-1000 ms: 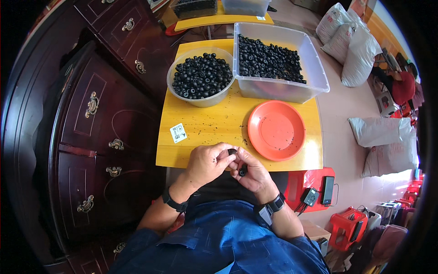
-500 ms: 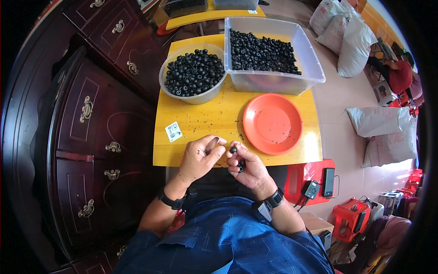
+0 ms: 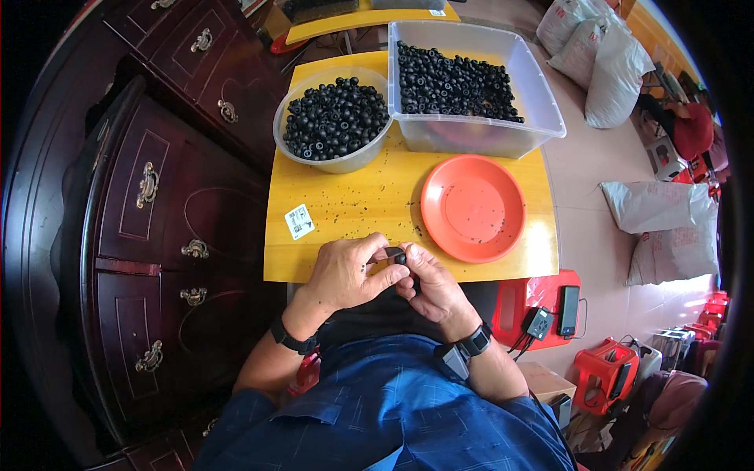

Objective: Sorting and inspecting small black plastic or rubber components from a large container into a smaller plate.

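My right hand [image 3: 437, 289] pinches a small black round part [image 3: 400, 258] between thumb and fingers, just past the table's near edge. Against that part comes my left hand [image 3: 345, 273], its thumb and forefinger curled closed. A small dark piece shows at the left forefinger's tip; what it is, I cannot make out. The right hand's other fingers are folded in, and their contents are hidden. Ahead on the yellow table [image 3: 330, 253] stands a shallow orange-red dish [image 3: 473, 208] with dark crumbs in it. A round clear tub [image 3: 345, 163] behind is heaped with similar black parts.
Next to the tub, a large clear plastic bin [image 3: 479, 135] holds many more black parts. Dark crumbs and a white label [image 3: 299, 222] lie on the table. Dark wooden cabinets [image 3: 157, 235] border the left. A red stool [image 3: 542, 314] bearing small devices stands at the right; white sacks [image 3: 660, 206] lie beyond.
My hands have come together, the left fingers now meeting the black part in the right hand. The other black parts seen in the right hand's curled fingers are now hidden.
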Motion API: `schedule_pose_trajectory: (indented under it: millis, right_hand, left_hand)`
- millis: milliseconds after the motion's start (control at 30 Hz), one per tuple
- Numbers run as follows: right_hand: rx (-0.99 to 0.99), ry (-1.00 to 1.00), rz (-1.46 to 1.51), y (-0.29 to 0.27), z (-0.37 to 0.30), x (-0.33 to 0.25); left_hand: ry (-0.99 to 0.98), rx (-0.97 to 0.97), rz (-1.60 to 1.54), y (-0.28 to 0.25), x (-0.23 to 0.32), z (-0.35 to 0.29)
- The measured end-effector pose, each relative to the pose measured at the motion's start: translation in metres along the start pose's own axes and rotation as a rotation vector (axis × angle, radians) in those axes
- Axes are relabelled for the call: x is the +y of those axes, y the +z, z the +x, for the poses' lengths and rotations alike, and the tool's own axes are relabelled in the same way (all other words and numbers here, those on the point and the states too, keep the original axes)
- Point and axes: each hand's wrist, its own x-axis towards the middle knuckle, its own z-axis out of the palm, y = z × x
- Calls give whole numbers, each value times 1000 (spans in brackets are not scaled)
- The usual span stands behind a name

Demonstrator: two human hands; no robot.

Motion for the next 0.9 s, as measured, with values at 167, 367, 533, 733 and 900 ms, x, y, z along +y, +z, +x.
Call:
schedule_pose_trajectory:
  millis: [167, 367, 533, 733, 900]
  right_hand:
    - [2, -76, -52, 0, 1, 1]
    - [18, -129, -107, 4, 1, 1]
    - [12, -147, -119, 1, 2, 3]
    - [25, -103, -5, 2, 3, 3]
    - [77, -65, 78, 7, 3, 4]
  left_hand:
    - [38, -27, 5, 3, -2, 0]
    - [85, 9, 81, 4, -2, 0]
    - [87, 4, 98, 9, -5, -3]
    - [63, -1, 101, 11, 1, -3]
    - [97, 86, 62, 7, 0, -2]
